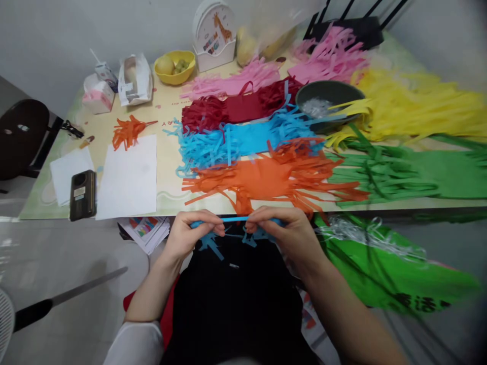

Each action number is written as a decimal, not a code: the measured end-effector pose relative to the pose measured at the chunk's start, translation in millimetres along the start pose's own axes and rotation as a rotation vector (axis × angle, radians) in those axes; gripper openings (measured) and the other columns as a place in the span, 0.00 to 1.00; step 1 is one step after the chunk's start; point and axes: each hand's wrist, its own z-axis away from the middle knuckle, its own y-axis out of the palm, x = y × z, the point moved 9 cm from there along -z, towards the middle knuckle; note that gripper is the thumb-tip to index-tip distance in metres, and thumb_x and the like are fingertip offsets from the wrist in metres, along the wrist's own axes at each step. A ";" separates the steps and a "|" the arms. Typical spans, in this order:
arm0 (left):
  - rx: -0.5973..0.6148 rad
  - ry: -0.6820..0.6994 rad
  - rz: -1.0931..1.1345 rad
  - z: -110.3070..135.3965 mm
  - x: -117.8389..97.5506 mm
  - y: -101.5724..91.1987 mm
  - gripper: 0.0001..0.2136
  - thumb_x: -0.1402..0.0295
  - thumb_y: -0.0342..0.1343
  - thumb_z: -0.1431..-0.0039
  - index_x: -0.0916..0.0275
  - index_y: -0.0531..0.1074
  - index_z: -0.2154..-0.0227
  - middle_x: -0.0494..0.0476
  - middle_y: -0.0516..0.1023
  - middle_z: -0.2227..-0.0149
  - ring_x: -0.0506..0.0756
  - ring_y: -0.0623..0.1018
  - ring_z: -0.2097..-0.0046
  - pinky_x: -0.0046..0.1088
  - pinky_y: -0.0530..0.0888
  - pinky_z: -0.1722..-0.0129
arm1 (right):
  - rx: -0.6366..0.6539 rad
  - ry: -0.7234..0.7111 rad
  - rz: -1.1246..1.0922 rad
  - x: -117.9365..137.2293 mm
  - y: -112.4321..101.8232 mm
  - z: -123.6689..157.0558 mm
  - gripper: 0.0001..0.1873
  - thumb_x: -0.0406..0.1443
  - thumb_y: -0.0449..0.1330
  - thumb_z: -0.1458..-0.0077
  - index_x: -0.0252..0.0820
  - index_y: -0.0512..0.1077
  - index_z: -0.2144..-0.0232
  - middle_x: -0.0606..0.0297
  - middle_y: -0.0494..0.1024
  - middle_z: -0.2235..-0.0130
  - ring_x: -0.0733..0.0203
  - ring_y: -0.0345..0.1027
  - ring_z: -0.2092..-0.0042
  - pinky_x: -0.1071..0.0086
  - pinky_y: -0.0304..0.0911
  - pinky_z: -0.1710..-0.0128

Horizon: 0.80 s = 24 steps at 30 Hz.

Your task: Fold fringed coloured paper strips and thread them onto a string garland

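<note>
Between my two hands a blue paper tassel (235, 219) is stretched level, its middle rolled into a thin cord and its cut strips hanging below. My left hand (196, 229) pinches one end of the cord. The other end is pinched in my right hand (279, 228), fingers closed. Both hands are over my lap, just in front of the table edge. Right behind them lies a fringed orange paper sheet (262, 178), its strips reaching the edge. Behind that are a fringed blue sheet (253, 138) and a dark red one (245, 106).
Green (452, 172), yellow (414, 109) and pink (331, 61) fringed paper covers the right and back. A dark bowl (331, 91) holds clear material. On the left are an orange tassel (128, 133), white paper (129, 177) and a phone (82, 195). A green bag (399, 268) hangs below the edge.
</note>
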 end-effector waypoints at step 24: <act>0.279 0.498 -1.070 14.0 -36.4 35.7 0.10 0.72 0.55 0.38 0.52 0.77 0.59 0.53 0.83 0.57 0.55 0.79 0.51 0.52 0.61 0.38 | 0.432 0.337 -0.040 -25.6 45.2 7.6 0.13 0.42 0.61 0.43 0.38 0.77 0.65 0.60 0.82 0.69 0.61 0.77 0.67 0.70 0.70 0.65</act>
